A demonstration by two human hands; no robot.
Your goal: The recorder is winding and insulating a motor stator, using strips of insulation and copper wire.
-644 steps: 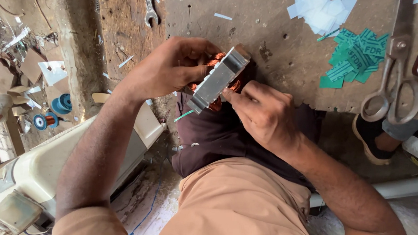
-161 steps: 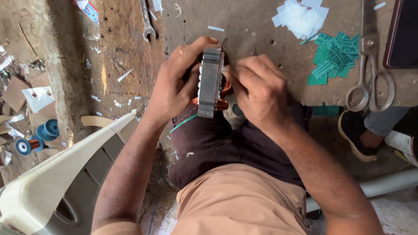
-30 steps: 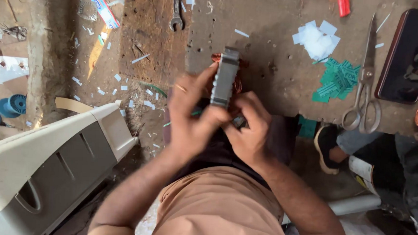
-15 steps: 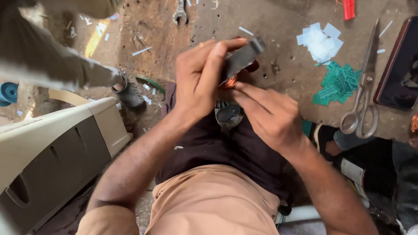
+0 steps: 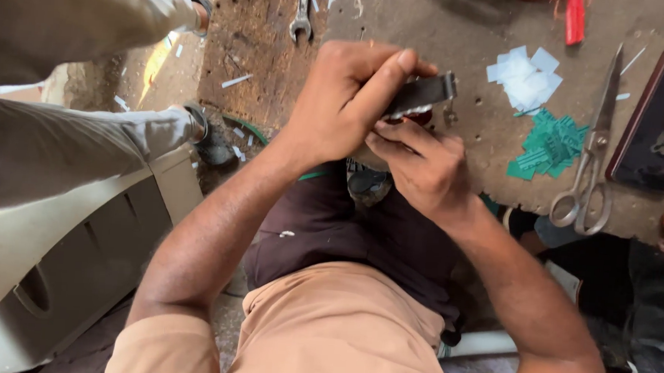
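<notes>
My left hand [image 5: 345, 103] is wrapped over the top of a small motor stator [image 5: 418, 98], thumb stretched along its upper side, so that only one end sticks out past my fingers. What shows of it is a flat, dark grey block of stacked metal with fine ridges along its edge and a paler grey face, and beneath it I catch a glimpse of reddish copper winding. It sits tilted, its free end pointing up and to the right, held just above the near edge of the worn workbench [image 5: 449, 25]. My right hand [image 5: 425, 169] comes in from below, fingers curled and pressed against the underside of the piece near the winding; whether they pinch anything small there I cannot tell. Farther right on the bench lie a heap of green paper strips [image 5: 549, 146], some white paper pieces [image 5: 523, 71], a pair of scissors [image 5: 591, 156] and a dark phone [image 5: 663, 114]. A spanner [image 5: 302, 12] rests near the top edge. At my left another person's trouser leg [image 5: 65, 147] stands over a pale plastic casing [image 5: 67, 255].
</notes>
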